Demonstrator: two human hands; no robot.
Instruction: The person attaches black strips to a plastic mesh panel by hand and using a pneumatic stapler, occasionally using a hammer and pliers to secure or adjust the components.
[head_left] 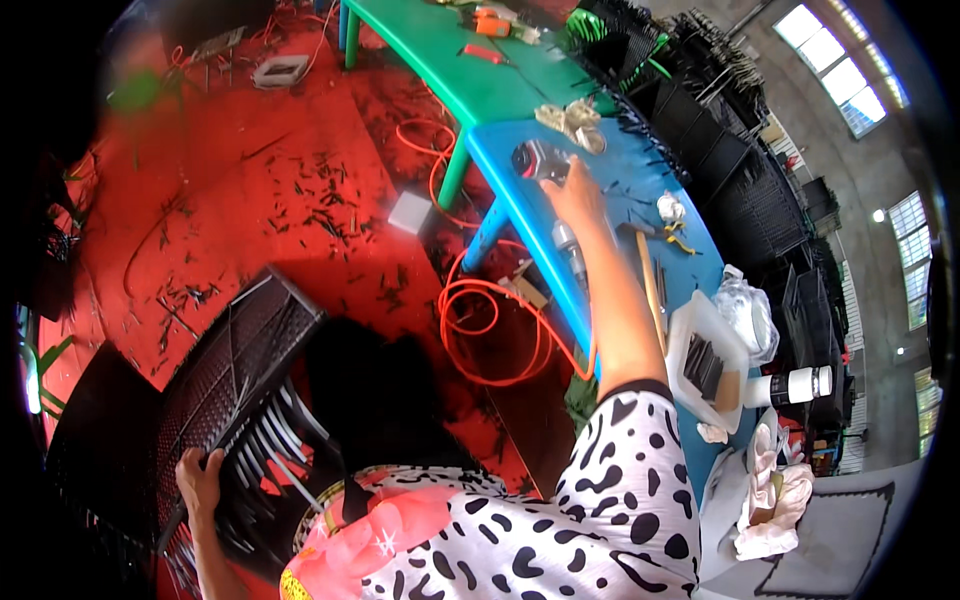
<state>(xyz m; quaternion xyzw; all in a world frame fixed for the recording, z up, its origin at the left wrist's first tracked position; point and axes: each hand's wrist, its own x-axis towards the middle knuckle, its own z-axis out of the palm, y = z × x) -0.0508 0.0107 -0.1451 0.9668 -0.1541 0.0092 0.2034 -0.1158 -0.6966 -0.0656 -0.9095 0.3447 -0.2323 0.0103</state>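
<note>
The person's right hand (575,192) is stretched far out across the blue bench (640,190), its fingers resting on a roll of grey tape (535,160) that lies flat near the bench's left edge; the fingers curl over the roll's near side, though I cannot tell whether they have closed around it or only touch it. The left hand (200,478) is down by the person's side, fingers wrapped tight around the lower edge of a black plastic crate (235,385), which stands tilted on its side against the person's lap, its mesh wall facing up and its ribbed bars pointing toward the body.

Just beside the reaching forearm a wooden-handled hammer (650,275) lies along the bench, and past it a clear plastic tray (705,360) holds a bundle of dark strips. Next to the tray sits a crumpled clear bag (745,310), with a white bottle (795,385) lying on its side near it. A heap of pale cloth gloves (775,495) rests at the bench's near end. An orange cable (480,315) loops over the red floor (250,180) under the bench, where dark scraps are scattered. A green bench (450,60) adjoins the blue one farther off, and stacked black crates (740,170) line the far side
</note>
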